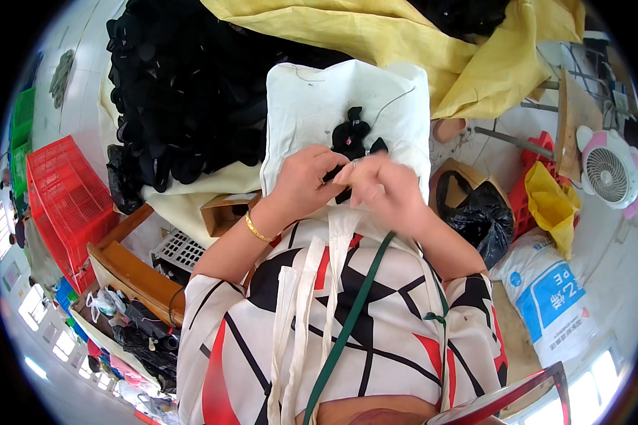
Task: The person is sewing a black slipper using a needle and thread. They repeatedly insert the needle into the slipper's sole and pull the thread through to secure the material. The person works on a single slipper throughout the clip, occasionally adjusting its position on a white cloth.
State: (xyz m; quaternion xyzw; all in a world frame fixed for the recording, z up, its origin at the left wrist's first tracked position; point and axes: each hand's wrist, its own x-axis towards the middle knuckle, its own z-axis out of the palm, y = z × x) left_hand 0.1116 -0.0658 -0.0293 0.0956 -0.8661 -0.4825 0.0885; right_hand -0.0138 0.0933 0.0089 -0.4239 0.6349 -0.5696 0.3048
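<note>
I see both hands meeting on the white cloth (312, 106) in my lap: left hand (301, 180) and right hand (386, 188) pinch the black bow (352, 134) (needle barely visible), thread (393, 103) trailing upward.

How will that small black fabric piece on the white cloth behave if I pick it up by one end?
The black fabric piece looks soft and crumpled, so it will probably flop and fold, not hold shape. It seems light for its size, and it barely dents the white cloth. The left hand and right hand pinch it together, and a thin thread trails off, which may snag.
</note>
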